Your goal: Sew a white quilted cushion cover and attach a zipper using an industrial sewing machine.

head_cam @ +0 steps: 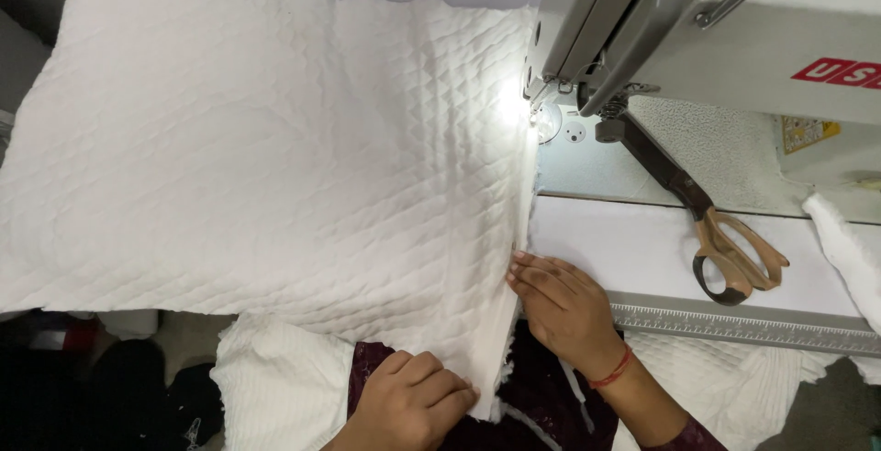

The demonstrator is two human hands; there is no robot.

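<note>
White quilted fabric [266, 148], near corner pinched by left hand [413, 400]; right hand [560, 304] flat on edge, needle lost in glare.

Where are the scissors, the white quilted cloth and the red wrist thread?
scissors [734, 258]: head view, on the tan handle loops.
white quilted cloth [266, 157]: head view, its middle.
red wrist thread [613, 371]: head view, on the right wrist.

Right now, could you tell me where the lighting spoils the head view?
In the head view, the lamp glare near the needle washes out the quilted fabric; the lower left corner is dark shadow; both the left hand and right hand look sharp.
</note>
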